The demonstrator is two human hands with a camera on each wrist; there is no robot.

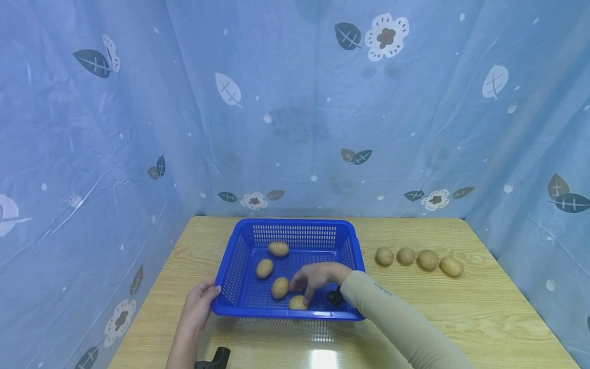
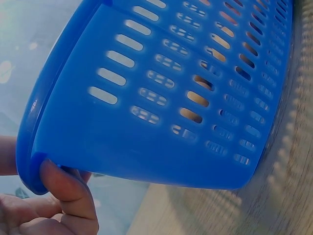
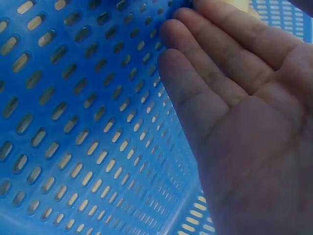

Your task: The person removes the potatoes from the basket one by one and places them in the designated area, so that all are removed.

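Observation:
A blue plastic basket (image 1: pixel 288 312) with slotted walls holds several potatoes. My left hand (image 1: pixel 199 306) grips its rim at the front left corner; the left wrist view has the thumb (image 2: pixel 68 191) pressed under the rim from outside. Inside the basket, my right hand (image 1: pixel 315 277) reaches down over a potato (image 1: pixel 297 303) by the front wall, fingertips right at it. Seen from the right wrist, its fingers (image 3: pixel 220 54) are nearly straight beside the slotted wall. Another potato (image 1: pixel 280 288) lies just left of this hand. Two more, a potato (image 1: pixel 265 268) and a potato (image 1: pixel 278 249), lie farther back.
Right of the basket, several potatoes, among them an end potato (image 1: pixel 451 266), form a row on the wooden table (image 1: pixel 465 312). A blue patterned curtain (image 1: pixel 295 128) surrounds the table at the back and sides. A black object (image 1: pixel 216 359) shows near the left forearm.

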